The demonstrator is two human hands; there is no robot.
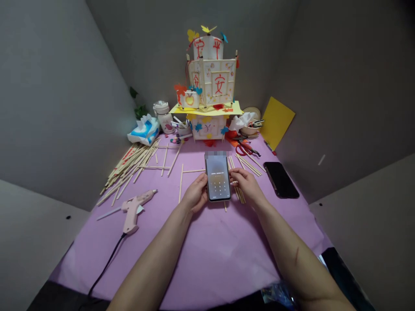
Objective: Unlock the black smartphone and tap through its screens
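Observation:
A smartphone (218, 179) with a lit keypad screen is held upright over the middle of the purple-covered table (214, 255). My left hand (196, 193) grips its left edge, the fingers curled behind it. At the phone's right edge is my right hand (247, 185), its fingers bent and pinched against the side. Under and behind the phone lie thin wooden sticks (239, 192), partly hidden by it and by my hands. A stick frame (180, 183) lies just left of the phone.
A pink glue gun (132, 211) with a cord lies left, below a pile of sticks (129, 166). A decorated paper lantern (214, 86) stands at the back. Red-handled pliers (243, 149), a dark phone (281, 179) and yellow card (278, 123) are right. Grey walls enclose the table.

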